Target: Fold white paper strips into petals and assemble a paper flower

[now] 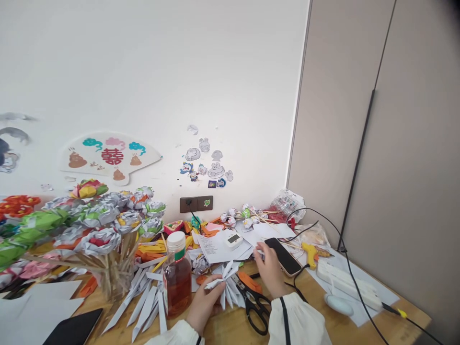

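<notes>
My left hand (204, 303) rests low on the wooden desk (319, 297), its fingers closed round a folded white paper piece (220, 279) that sticks out to the right. Several more folded white paper points (143, 304) lie fanned out beside it. My right hand (269, 269) reaches farther back, with fingertips on the near edge of a dark phone (284, 256) in a pink case. Whether it grips the phone I cannot make out. Black-handled scissors (253, 299) lie between my two wrists.
A bottle of amber liquid (177, 278) stands left of my left hand. Paper flowers on sticks (97, 230) fill the left side. A yellow glue gun (309, 253), a white power strip (347, 283), a white mouse (338, 304) and black cables (354, 287) lie right. Another dark screen (74, 328) sits bottom left.
</notes>
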A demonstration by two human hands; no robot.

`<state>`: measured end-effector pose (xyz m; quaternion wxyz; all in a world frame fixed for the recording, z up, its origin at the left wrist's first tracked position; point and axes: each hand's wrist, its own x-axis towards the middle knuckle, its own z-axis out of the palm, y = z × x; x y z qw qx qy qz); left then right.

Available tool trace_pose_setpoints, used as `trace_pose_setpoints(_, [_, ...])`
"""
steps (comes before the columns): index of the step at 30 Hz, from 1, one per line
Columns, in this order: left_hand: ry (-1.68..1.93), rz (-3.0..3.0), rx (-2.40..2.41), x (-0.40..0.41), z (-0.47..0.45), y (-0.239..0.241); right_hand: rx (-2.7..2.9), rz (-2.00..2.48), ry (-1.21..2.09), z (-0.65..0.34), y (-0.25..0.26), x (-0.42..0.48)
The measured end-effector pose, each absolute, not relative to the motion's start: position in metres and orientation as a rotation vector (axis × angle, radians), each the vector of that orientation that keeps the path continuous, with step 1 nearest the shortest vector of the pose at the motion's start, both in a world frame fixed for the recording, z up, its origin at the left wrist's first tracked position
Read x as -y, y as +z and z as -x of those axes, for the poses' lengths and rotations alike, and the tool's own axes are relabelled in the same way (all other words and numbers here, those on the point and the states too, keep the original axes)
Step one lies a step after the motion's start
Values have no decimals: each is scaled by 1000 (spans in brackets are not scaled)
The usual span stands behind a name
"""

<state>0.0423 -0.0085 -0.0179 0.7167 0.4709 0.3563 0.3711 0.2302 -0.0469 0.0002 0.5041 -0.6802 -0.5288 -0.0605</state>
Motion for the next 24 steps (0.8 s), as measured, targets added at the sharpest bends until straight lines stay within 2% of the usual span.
trace_pose_setpoints(3, [887, -1069, -741, 6, -45, -22, 1490, 1389, 179, -206, 1, 48])
trace_pose_setpoints(5, [924, -1061, -714, 5, -46, -22, 1581, 1314, 283, -195, 0, 50])
trace_pose_setpoints(19, [766, -1148, -662, 6, -44, -23, 1390, 1151, 635, -185, -8, 43])
trace_pose_setpoints(24, [809, -1146, -614, 5, -45, -25, 1358, 1092, 690, -187, -8, 42])
